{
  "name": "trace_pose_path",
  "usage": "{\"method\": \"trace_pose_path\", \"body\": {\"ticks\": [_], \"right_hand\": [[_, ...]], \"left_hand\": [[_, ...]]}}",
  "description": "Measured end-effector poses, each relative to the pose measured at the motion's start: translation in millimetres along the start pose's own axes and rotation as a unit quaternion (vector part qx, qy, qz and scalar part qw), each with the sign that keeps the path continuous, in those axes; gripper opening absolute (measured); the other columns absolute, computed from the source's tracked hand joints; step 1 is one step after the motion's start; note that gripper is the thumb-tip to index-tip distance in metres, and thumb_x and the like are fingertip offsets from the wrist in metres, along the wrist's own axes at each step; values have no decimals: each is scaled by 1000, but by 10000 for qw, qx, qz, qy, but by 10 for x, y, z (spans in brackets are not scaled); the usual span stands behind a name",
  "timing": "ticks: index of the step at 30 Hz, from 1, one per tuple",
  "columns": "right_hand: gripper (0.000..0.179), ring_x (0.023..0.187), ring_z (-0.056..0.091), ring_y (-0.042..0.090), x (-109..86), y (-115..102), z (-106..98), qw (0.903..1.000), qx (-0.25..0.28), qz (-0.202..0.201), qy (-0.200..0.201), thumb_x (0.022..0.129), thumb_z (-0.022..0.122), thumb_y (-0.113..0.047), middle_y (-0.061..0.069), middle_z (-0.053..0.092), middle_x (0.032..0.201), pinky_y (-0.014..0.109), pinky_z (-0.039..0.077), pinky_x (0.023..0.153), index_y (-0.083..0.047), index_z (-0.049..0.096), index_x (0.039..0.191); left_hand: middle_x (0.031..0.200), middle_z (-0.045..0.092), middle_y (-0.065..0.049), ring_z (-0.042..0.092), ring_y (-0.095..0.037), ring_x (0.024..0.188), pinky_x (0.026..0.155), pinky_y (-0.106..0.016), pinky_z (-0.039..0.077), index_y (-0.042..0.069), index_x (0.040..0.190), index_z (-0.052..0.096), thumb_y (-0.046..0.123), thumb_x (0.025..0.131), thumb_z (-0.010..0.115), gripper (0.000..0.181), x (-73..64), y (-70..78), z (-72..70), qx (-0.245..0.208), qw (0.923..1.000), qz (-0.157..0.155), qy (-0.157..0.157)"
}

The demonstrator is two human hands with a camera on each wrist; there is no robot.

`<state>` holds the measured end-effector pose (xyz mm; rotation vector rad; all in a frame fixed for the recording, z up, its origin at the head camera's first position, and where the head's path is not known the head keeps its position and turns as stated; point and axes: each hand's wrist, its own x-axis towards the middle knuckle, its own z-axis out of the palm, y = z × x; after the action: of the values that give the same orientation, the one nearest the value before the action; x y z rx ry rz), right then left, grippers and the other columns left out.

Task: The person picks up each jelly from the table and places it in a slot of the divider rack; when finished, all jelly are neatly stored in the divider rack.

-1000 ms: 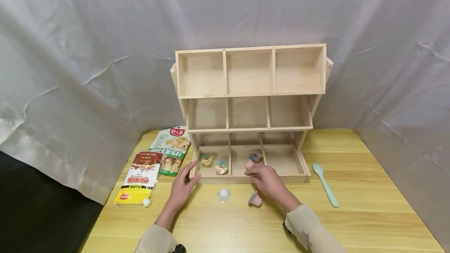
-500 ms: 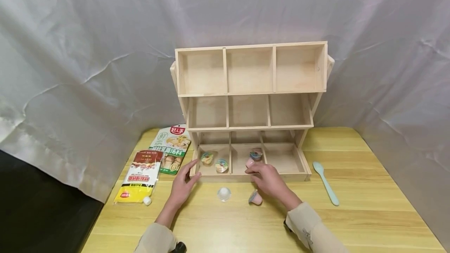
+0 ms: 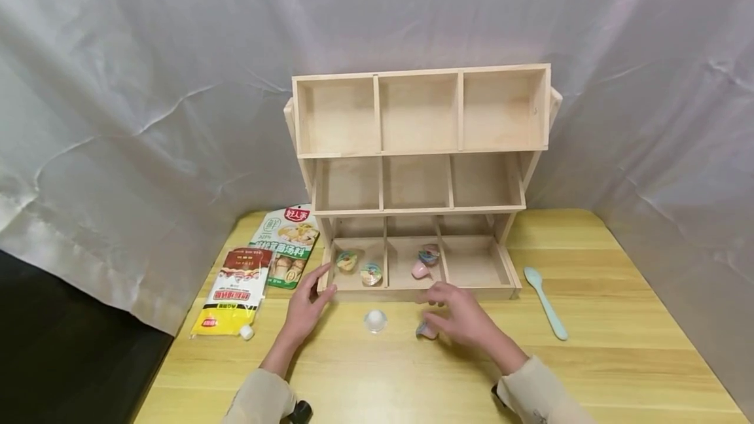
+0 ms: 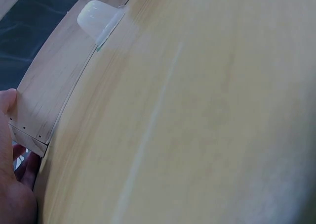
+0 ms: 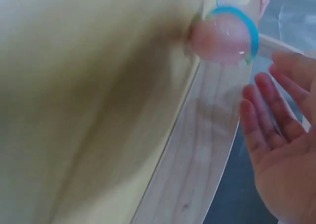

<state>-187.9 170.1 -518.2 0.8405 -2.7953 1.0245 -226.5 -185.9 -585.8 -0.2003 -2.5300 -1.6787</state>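
six small plastic cups show: two pale ones (image 3: 359, 268) in the left compartment of the lowest tier, a dark-lidded cup (image 3: 429, 254) and a pink cup on its side (image 3: 420, 270) touching or nearly so in the middle one, and two on the bench (image 3: 365, 385) before it. of those two, the translucent white cup (image 3: 375, 321) stands upside down on its wide rim, and the tipped pink cup (image 3: 427, 332) lies by the right hand (image 3: 462, 316), smooth and rounded, with a bluish rim. the rack (image 3: 412, 295) is pale, bare wood, three tiers of three boxy compartments. two glossy, printed pouches (image 3: 235, 286) overlap at left, one white cap (image 3: 246, 332) at the front one's corner; one pale green spoon (image 3: 545, 303) lies aslant at right.

the right hand hangs above the tipped pink cup, palm sideways, fingers stretched forward with thumb apart, clamped on nothing. the left hand (image 3: 302, 311) reaches to the rack's front left corner, thumb against the front board and fingers bent round the side, gripping it. both forearms come from beige sleeves (image 3: 259, 404).
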Motion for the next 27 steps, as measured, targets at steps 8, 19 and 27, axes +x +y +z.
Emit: {"method": "trace_pose_path", "body": {"ticks": [8,19,27], "right_hand": [[21,79,60,7,-68,51,110,9990,21,-85,-435,88,79,-8,-4,69,93,21,53,69,-7,79,109],[6,76,58,-1,-115,56,75,9987,337,197,-326,91,79,-15,-13,62,84,19,56,69,-13,79,97],[7,81,62,1,-59,54,-185,9974,502,146,492,93,79,-17,-10,67,91,34,63,75,-17,79,100]], "left_hand": [[159,45,-7,44,-28,148,118,-51,42,30,153,51,39,101,68,55,12,25,-13,65,10000,-54,-18],[159,45,-6,44,-27,148,117,-50,43,31,152,52,39,101,68,55,11,11,6,11,10000,-84,-38],[160,44,-7,41,-29,150,119,-50,41,31,152,51,38,101,68,54,14,19,2,-47,9999,-90,-76]]}}
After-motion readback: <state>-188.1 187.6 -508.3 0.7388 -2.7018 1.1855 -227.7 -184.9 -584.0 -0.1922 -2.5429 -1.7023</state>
